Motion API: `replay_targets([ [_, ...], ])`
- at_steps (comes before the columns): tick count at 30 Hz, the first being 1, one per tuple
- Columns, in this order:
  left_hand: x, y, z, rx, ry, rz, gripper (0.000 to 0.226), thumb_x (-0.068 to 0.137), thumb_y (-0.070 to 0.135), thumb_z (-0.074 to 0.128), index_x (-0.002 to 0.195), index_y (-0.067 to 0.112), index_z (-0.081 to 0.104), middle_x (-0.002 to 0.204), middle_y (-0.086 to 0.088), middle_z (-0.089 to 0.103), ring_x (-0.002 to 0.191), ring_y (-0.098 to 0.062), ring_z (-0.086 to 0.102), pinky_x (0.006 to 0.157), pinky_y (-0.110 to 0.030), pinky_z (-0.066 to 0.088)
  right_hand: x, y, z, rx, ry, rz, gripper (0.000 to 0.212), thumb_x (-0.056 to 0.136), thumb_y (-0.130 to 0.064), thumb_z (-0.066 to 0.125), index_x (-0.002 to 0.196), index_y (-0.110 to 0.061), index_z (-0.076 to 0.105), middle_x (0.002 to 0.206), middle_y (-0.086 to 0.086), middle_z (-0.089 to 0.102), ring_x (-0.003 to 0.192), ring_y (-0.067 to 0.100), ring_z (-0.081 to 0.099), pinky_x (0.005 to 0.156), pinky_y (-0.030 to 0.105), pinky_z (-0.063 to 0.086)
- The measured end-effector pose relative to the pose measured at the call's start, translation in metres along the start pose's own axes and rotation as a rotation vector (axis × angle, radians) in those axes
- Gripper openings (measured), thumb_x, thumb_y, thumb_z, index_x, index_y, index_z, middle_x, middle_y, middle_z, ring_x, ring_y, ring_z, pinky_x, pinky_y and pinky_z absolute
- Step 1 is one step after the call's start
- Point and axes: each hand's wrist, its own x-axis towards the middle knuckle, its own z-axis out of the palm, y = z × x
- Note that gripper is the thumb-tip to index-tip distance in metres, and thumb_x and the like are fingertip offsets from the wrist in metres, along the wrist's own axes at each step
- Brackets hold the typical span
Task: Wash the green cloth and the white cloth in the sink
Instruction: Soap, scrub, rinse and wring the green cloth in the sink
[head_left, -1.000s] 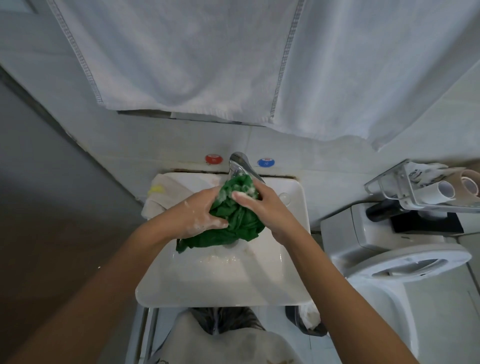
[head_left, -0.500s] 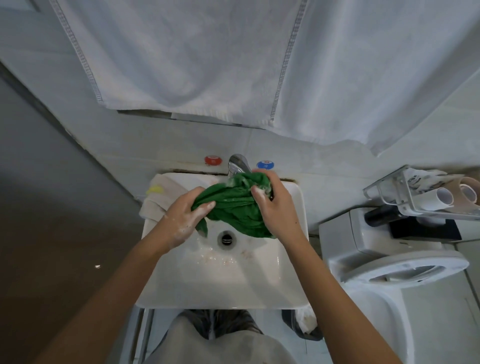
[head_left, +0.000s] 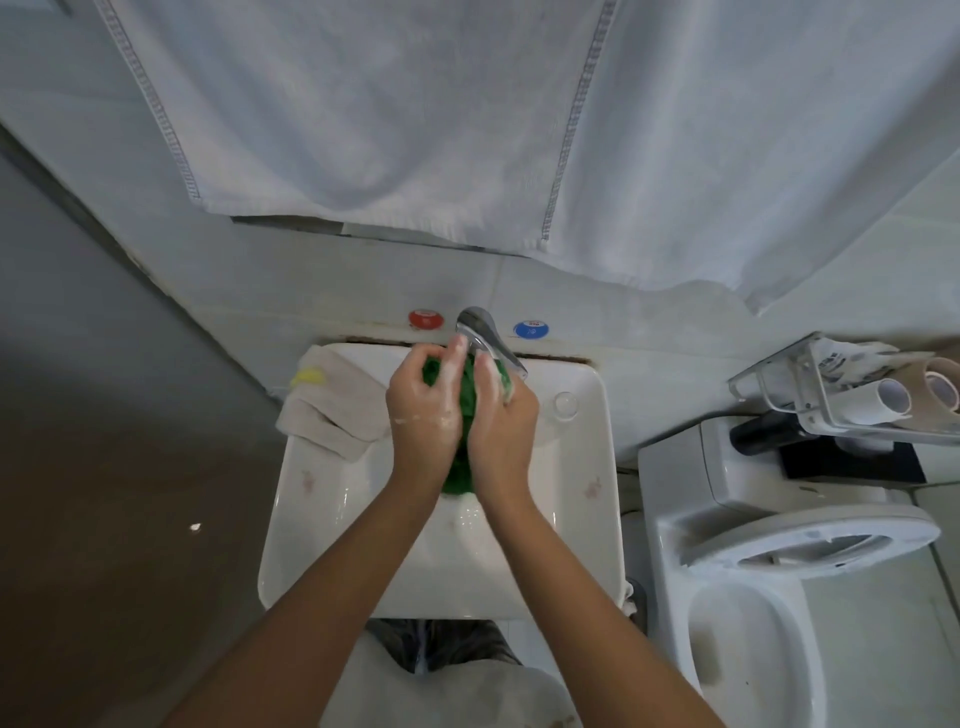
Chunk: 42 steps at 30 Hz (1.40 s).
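Left hand (head_left: 423, 415) and right hand (head_left: 501, 431) clasp the soapy green cloth (head_left: 460, 475) between them over the sink (head_left: 441, 587); the white cloth (head_left: 332, 410) waits unwashed on the far-left rim

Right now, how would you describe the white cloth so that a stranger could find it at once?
Find the white sink under the hanging towels. On its far-left corner, left of the tap, lies the white cloth, folded and draped over the rim. Unlike the green cloth, it is pale, untouched by either hand, and has a small yellow mark at its far edge.
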Motion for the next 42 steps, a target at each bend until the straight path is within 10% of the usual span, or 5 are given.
replay_targets([
  [6, -0.022, -0.002, 0.007, -0.018, 0.117, -0.082, 0.043, 0.098, 0.016, 0.049, 0.055, 0.018, 0.044, 0.051, 0.007, 0.041, 0.044, 0.001, 0.039, 0.049, -0.014, 0.034, 0.027, -0.007, 0.003, -0.040, 0.022, 0.021, 0.043, 0.097, -0.007, 0.045, 0.056, -0.020, 0.044, 0.052, -0.007, 0.043, 0.045, 0.000, 0.040, 0.051, 0.019, 0.034],
  [21, 0.025, 0.003, -0.009, 0.029, 0.070, -0.056, 0.043, 0.097, 0.019, 0.051, 0.055, 0.020, 0.043, 0.052, 0.005, 0.042, 0.049, -0.007, 0.038, 0.055, -0.026, 0.034, 0.000, 0.005, 0.011, -0.229, -0.157, 0.007, 0.027, 0.103, -0.013, 0.037, 0.086, -0.006, 0.057, 0.077, 0.005, 0.058, 0.067, 0.000, 0.051, 0.066, 0.023, 0.042],
  [28, 0.023, 0.006, -0.031, 0.104, -0.273, 0.017, 0.005, 0.089, 0.022, 0.062, 0.093, 0.022, 0.059, 0.088, 0.013, 0.062, 0.078, 0.004, 0.060, 0.068, -0.009, 0.046, 0.022, -0.017, -0.014, 0.132, -0.233, 0.209, 0.023, 0.098, -0.030, 0.052, 0.106, -0.014, 0.066, 0.101, 0.013, 0.072, 0.094, 0.026, 0.070, 0.087, 0.043, 0.057],
  [33, 0.026, 0.006, -0.050, 0.131, -0.576, -0.064, 0.028, 0.087, 0.027, 0.064, 0.114, 0.029, 0.058, 0.104, 0.016, 0.067, 0.097, 0.000, 0.063, 0.082, -0.018, 0.051, 0.024, -0.022, -0.022, 0.029, -0.381, 0.228, 0.048, 0.104, -0.044, 0.023, 0.108, -0.021, 0.066, 0.103, 0.004, 0.070, 0.098, 0.015, 0.067, 0.088, 0.030, 0.055],
  [42, 0.025, 0.014, -0.043, 0.165, -0.494, -0.133, 0.057, 0.071, 0.016, 0.081, 0.118, 0.015, 0.048, 0.102, 0.005, 0.062, 0.097, -0.007, 0.061, 0.081, -0.023, 0.051, 0.030, -0.032, -0.008, -0.195, -0.431, 0.090, 0.016, 0.100, -0.028, 0.046, 0.113, -0.019, 0.052, 0.117, 0.005, 0.056, 0.104, 0.016, 0.058, 0.089, 0.027, 0.048],
])
